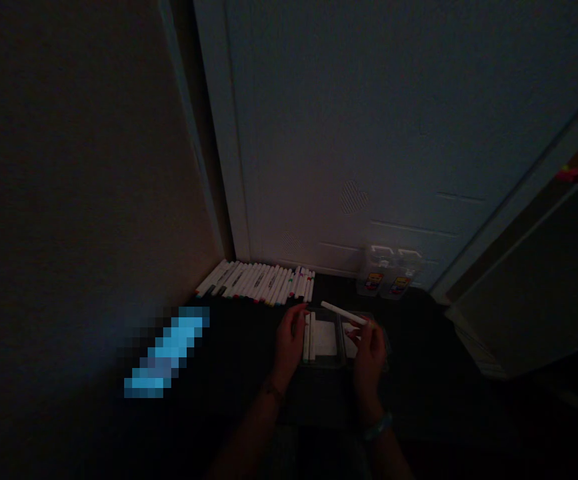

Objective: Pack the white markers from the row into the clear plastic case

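A white marker point(343, 313) is pinched in my right hand point(369, 347), tilted above the open clear plastic case point(341, 363). Two white markers point(309, 337) lie side by side along the left side of that case. My left hand point(289, 339) is at the case's left edge, its fingers bent around the edge beside those markers; dim light hides the exact contact. Pale sheets or labels point(325, 337) show inside the case. Behind my hands, a long row of white markers point(256, 283) with coloured ends lies on the dark table.
Two clear plastic cases point(373, 275) with colourful labels stand upright at the back right. A pale door or panel point(319, 133) rises behind the dark tabletop point(249, 373). A blurred-out bright blue patch point(169, 353) is at the left, near the wall point(93, 167).
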Motion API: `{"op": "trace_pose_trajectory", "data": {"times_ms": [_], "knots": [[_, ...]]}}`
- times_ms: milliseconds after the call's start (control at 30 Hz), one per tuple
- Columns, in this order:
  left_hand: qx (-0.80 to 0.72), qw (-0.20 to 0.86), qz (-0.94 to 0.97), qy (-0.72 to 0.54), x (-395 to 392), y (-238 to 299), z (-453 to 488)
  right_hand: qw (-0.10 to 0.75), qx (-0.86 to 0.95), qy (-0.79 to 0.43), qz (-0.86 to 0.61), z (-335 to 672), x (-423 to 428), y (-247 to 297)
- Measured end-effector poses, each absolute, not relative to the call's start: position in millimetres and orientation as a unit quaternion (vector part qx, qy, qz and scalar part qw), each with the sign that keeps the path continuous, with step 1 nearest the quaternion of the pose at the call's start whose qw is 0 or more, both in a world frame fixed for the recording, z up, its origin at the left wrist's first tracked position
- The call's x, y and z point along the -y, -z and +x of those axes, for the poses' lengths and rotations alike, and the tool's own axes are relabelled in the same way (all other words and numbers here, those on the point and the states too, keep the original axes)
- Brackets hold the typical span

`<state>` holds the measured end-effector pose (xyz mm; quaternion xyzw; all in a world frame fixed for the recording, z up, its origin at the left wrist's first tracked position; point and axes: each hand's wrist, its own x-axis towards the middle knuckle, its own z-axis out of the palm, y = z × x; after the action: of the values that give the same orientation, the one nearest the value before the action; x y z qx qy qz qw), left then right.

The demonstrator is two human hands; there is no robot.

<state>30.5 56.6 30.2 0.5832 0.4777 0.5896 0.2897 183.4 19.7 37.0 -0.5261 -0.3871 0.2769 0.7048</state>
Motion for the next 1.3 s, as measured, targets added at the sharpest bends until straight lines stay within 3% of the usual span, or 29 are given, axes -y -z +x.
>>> {"op": "trace_pose_trajectory", "data": {"times_ms": [233,500,700,1300], "knots": [[-0.543,0.128,0.681,-0.474,-58.6,-23.1,29.9,0.558,0.55,-0.192,-0.591,199.9,-6.8,-34.8],[-0.572,0.066,0.724,-0.379,-58.1,-11.3,30.9,0.402,0.715,-0.039,-0.57,182.2,-3.0,-25.0],[-0.576,0.068,0.734,-0.353,-60.6,-5.2,30.6,0.356,0.773,-0.042,-0.524,177.9,1.9,-24.4],[-0.565,0.064,0.746,-0.347,-58.3,-10.7,30.2,0.334,0.794,-0.053,-0.505,174.1,3.8,-25.7]]}}
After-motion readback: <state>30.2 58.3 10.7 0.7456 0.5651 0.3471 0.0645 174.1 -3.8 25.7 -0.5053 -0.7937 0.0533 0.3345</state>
